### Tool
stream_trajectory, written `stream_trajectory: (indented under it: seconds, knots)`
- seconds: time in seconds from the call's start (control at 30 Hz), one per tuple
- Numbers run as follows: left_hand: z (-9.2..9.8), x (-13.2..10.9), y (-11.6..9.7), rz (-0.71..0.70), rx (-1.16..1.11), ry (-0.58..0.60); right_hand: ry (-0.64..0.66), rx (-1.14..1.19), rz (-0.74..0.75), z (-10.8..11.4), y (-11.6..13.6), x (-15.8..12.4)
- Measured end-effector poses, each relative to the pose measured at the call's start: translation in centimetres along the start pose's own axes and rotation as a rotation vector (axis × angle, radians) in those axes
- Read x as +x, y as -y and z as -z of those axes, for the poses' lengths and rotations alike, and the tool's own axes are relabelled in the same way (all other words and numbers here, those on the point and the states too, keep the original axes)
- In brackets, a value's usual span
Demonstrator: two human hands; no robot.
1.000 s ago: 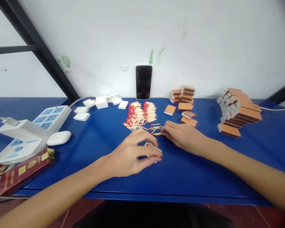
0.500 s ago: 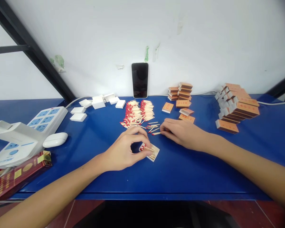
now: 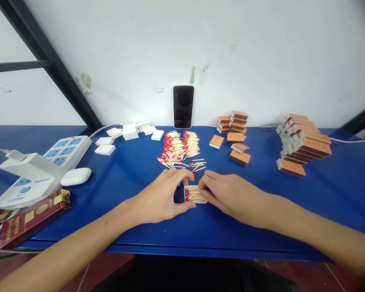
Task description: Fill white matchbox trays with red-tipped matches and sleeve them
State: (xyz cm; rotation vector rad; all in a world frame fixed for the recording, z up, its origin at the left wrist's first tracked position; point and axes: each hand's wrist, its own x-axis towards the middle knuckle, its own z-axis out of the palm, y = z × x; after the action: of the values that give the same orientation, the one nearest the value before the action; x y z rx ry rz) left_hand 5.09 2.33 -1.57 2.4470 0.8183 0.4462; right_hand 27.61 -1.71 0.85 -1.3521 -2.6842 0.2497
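A small white matchbox tray (image 3: 204, 200) lies on the blue table with red-headed matchsticks (image 3: 195, 195) inside, heads to the left. My left hand (image 3: 162, 197) is curved around the tray's left part, its thumb at the near side and its fingers at the far side. My right hand (image 3: 228, 192) is at the tray's right end, fingertips pinched over the matchsticks on one of them; the fingers largely hide that matchstick. Just beyond the hands are a few loose matchsticks (image 3: 199, 164) and a large two-part pile of matchsticks (image 3: 174, 147).
White trays (image 3: 130, 133) sit at back left. Orange matchbox sleeves (image 3: 235, 137) and a stack of matchboxes (image 3: 310, 142) stand to the right. A phone (image 3: 183, 106) leans on the wall. Left are a power strip (image 3: 74, 148), a white earphone case (image 3: 76, 176) and a red box (image 3: 36, 215).
My right hand has moved left and nearer, from the loose matchsticks to the tray, taking a matchstick along. The tray has turned to lie straight across in my left hand. The view has shifted slightly.
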Motion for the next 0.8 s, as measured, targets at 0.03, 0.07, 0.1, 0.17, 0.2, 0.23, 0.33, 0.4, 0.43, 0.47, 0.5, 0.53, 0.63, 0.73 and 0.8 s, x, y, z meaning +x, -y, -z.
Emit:
stream_trajectory:
  seconds: [0.03, 0.07, 0.1, 0.17, 0.2, 0.23, 0.33, 0.4, 0.43, 0.47, 0.5, 0.53, 0.63, 0.73, 0.8]
  knots:
    - [0.2, 0.0, 0.0, -0.016, 0.008, -0.004, -0.011, 0.045, -0.003, 0.0, -0.2, 0.1]
    - [0.5, 0.0, 0.2, -0.034, 0.019, -0.013, -0.032, 0.095, -0.006, 0.1, -0.5, 0.3]
    - [1.1, 0.0, 0.5, -0.049, 0.036, -0.032, -0.063, 0.129, -0.008, 0.2, -1.1, 0.5]
    - [2.5, 0.1, 1.7, -0.061, 0.090, -0.083, -0.138, 0.110, -0.009, 0.3, -2.5, 1.0]
    - [3.4, 0.0, 2.6, -0.056, 0.131, -0.120, -0.165, 0.062, -0.002, 0.3, -3.3, 1.3]
    - [4.2, 0.0, 3.5, -0.054, 0.177, -0.125, -0.175, 0.005, 0.012, 0.3, -3.9, 1.6]
    - [6.0, -0.2, 6.2, -0.061, 0.315, -0.049, -0.115, -0.162, 0.075, 0.0, -5.2, 2.6]
    - [6.3, -0.3, 7.3, -0.060, 0.386, -0.019, -0.064, -0.242, 0.107, -0.1, -5.5, 3.2]
    - [6.2, -0.3, 7.6, -0.062, 0.413, -0.017, -0.048, -0.275, 0.119, -0.2, -5.5, 3.5]
    - [6.0, -0.3, 7.7, -0.069, 0.431, -0.021, -0.037, -0.306, 0.133, -0.2, -5.5, 3.8]
    - [5.8, -0.2, 7.7, -0.079, 0.443, -0.026, -0.028, -0.335, 0.147, -0.1, -5.4, 4.1]
    - [5.6, -0.1, 7.6, -0.090, 0.450, -0.029, -0.016, -0.365, 0.165, -0.1, -5.4, 4.4]
    - [5.2, 0.2, 7.2, -0.112, 0.464, -0.038, 0.031, -0.466, 0.234, 0.2, -5.1, 5.0]
    - [5.3, 0.3, 7.0, -0.117, 0.483, -0.044, 0.042, -0.543, 0.287, 0.8, -4.6, 5.2]
    - [5.4, 0.2, 7.0, -0.112, 0.494, -0.050, 0.017, -0.548, 0.300, 1.2, -4.1, 5.0]
